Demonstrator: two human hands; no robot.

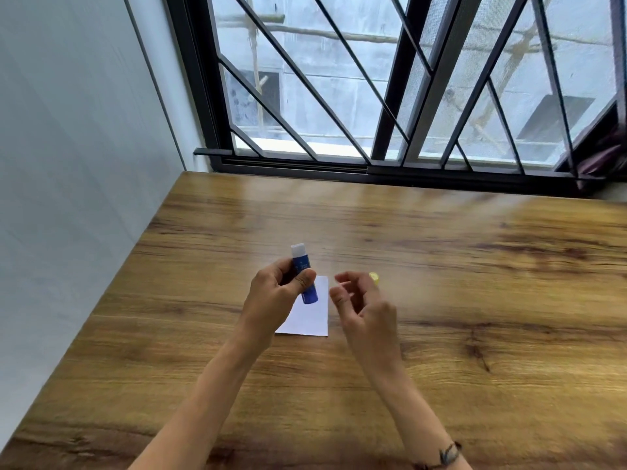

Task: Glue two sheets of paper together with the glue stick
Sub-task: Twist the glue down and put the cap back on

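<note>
A pale wall (68,147) runs down the left side, meeting the wooden desk (441,334) along its left edge. Over the middle of the desk, the left hand (274,293) grips the blue glue stick (304,281), fingers and thumb curled round its barrel. The stick is tilted, its white end pointing to the far side and its blue end toward the near side, held above the desk surface. Under it and partly hidden by the left hand lies a white sheet of paper (314,318), flat on the desk; whether it is one sheet or two stacked cannot be told. Just right of the paper, the right hand (364,307) hovers with fingers loosely curled and apart, holding nothing; it is blurred. Beside its far fingertips a small yellow cap (374,277) shows, whether touching them is unclear. A dark bracelet (441,457) circles the right wrist. Across the far side stands a black-framed window (390,96) with slanted bars.
</note>
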